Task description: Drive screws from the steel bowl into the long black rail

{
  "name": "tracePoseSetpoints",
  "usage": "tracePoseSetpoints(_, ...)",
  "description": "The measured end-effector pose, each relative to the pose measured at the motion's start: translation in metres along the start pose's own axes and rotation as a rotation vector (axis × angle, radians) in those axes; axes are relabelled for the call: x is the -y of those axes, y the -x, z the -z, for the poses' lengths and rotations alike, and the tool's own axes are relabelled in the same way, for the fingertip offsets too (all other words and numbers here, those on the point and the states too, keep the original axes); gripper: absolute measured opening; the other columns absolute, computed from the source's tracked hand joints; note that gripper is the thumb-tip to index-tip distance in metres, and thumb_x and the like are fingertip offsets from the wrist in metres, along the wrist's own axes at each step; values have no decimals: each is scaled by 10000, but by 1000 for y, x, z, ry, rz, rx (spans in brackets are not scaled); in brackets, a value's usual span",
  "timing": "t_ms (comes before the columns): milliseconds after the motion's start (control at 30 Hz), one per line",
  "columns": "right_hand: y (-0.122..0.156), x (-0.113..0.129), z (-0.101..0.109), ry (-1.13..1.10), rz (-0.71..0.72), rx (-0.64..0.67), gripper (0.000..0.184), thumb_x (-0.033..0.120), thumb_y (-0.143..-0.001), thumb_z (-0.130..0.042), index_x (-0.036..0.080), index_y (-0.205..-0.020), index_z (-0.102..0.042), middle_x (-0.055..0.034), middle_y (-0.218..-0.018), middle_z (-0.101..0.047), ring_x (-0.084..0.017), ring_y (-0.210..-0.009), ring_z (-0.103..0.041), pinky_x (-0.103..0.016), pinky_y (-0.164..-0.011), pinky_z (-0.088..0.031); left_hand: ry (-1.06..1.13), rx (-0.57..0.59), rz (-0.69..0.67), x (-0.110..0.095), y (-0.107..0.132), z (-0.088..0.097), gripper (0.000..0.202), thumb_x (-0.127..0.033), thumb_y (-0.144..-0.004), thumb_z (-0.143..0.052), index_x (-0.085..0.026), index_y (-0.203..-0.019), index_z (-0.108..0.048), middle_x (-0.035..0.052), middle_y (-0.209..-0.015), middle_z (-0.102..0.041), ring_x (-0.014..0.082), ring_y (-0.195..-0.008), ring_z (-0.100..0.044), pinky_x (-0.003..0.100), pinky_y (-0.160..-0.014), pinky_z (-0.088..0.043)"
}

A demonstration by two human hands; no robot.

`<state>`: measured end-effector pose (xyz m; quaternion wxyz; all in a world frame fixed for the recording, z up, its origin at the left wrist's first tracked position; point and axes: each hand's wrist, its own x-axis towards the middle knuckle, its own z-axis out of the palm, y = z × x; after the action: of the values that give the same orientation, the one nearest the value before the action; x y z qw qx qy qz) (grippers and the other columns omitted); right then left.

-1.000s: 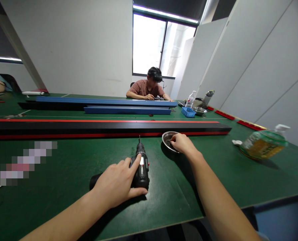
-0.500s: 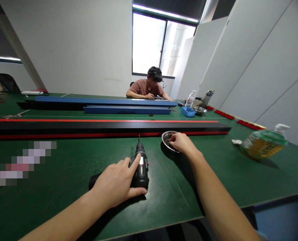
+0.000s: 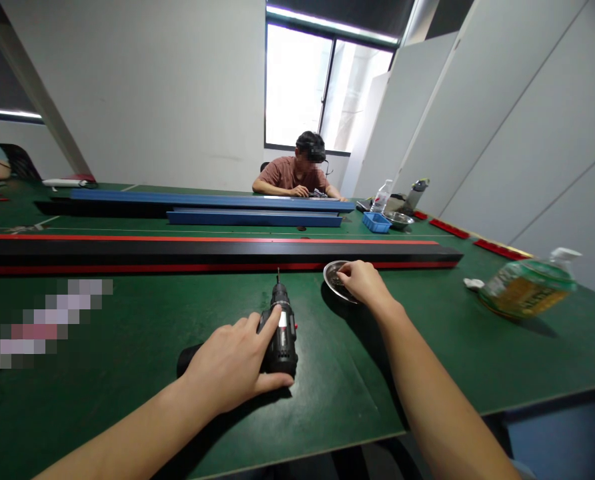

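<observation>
Drill (image 3: pixel 283 353): dark plastic casing, mostly matt; slim bit (image 3: pixel 278 275) of metal. Bowl (image 3: pixel 330 275): thin, shiny metal, bright along the rim. Worktop (image 3: pixel 327 393): green, smooth, semi-gloss, with soft sheen beside the drill. Beam (image 3: pixel 202 252): smooth black with low satin gloss, red edging. Bars (image 3: pixel 255 219): blue, smooth, satin. Jug (image 3: pixel 525 290): clear, glossy plastic. Tray (image 3: pixel 376 223): blue plastic. Shirt (image 3: pixel 283 175): soft, matt cloth.

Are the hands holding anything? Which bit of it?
The left hand holds the black drill where its handle meets the body. The right hand is at the metal bowl; whether it pinches anything cannot be told.
</observation>
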<state>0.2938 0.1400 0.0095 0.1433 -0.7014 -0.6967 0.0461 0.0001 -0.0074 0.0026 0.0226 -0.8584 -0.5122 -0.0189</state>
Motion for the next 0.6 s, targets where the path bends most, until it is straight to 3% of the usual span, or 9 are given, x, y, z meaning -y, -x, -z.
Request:
tracePoseSetpoints(233, 1, 6, 2, -64, 23, -85, 275, 358, -959, -587, 237, -1079, -802, -110, -1083, -774, -243, -970, -714, -288, -844, -474, 0, 24, 18, -1, 0, 1, 993, -787, -847, -483, -231, -1617, -192, 151, -1157, -636, 327, -970, -657, 436, -809, -542)
tracePoseSetpoints(600, 4, 11, 2, -30, 70, -74, 298, 337, -975, -558, 221, -1087, -808, -111, -1078, -779, -255, -978, -712, -286, -851, -480, 0, 8, 5, 0, 0, 2, 998, -789, -845, -485, -218, -1615, -206, 143, -1140, -643, 329, -943, -663, 446, -793, -552)
